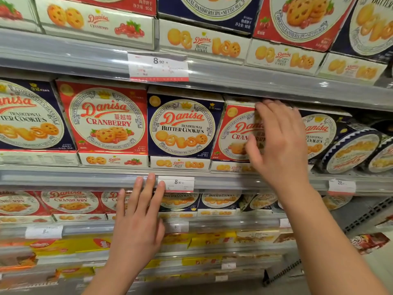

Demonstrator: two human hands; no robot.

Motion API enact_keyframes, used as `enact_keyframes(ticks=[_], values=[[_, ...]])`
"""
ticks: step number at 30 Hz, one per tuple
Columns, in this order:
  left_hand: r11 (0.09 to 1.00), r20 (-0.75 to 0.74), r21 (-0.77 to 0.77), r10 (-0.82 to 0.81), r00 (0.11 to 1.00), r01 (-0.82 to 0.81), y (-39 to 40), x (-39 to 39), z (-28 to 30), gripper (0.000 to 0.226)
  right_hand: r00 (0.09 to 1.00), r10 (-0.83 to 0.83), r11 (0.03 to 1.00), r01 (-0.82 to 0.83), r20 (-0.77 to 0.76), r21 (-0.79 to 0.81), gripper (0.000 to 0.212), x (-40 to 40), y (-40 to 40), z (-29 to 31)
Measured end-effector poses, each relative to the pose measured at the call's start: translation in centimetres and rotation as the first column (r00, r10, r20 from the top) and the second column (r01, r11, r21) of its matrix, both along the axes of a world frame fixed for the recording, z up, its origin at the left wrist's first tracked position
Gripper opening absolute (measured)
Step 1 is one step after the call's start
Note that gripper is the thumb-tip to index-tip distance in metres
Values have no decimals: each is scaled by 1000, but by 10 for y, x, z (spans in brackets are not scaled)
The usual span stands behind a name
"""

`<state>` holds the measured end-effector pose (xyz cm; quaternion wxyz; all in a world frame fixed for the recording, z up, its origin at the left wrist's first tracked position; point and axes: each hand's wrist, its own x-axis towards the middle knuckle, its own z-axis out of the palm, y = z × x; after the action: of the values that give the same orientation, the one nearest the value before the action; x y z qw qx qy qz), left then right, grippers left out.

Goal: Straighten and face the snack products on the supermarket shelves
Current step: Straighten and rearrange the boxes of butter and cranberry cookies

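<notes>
1. Cardboard, square and flat-faced: the red cranberry box (231,133) stands upright on the middle shelf (85,177), turned slightly askew, between the blue butter cookie box (182,126) on its left and another blue box (319,135) on its right. Its top edge sits close under the shelf above (234,81), with little headroom.
2. The right hand (278,143) covers the box's right half, fingers spread and bent over its top edge, thumb on the printed face; it grips the box.
3. The left hand (138,218) is flat and open, fingers straight, fingertips touching the grey front rail of the middle shelf just left of a price tag (176,183). It holds nothing.
4. Further left another red cranberry box (106,120) faces squarely forward, edges flush with its neighbours.
5. Flat-lying boxes (180,163) under each upright box show their narrow printed sides.
6. Round tins (353,154) at far right lean tilted, rims with a zigzag pattern, touching each other.
7. Shelves are grey metal with glossy clear rail strips; a larger price tag (158,66) hangs on the upper rail. Lower shelves hold more boxes and yellow packs (70,245).
</notes>
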<state>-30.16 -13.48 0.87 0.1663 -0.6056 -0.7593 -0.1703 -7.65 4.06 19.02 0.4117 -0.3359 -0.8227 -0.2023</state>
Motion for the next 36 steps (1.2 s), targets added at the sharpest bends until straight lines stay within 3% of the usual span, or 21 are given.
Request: enact_keyframes(ticks=[7,14,22,27,29,32,36], values=[[1000,-28,23,6,1000,-6,3,-3,-6,84,999,41,999,-42,23,19,41,18,-13,13],[999,-2,34,14,1000,-14,5,1,-6,81,988,105,994,-102,114,-35,59,41,-24,24],[987,146,124,-118,982,100,-2,-1,1,70,965,233,925,-259,-121,-279,50,73,-51,21],[957,360,280,-175,916,72,-21,-8,29,51,884,344,701,-466,-316,-540,42,59,-57,-24],[941,353,339,-129,927,2,-29,-12,46,46,855,354,572,-518,-379,-636,40,47,-59,-41],[925,363,363,-32,931,-110,-41,-21,67,44,800,327,300,-593,-504,-747,44,23,-60,-64],[906,367,360,80,927,-221,-60,-33,85,51,793,351,165,-576,-499,-800,45,-7,-56,-87]])
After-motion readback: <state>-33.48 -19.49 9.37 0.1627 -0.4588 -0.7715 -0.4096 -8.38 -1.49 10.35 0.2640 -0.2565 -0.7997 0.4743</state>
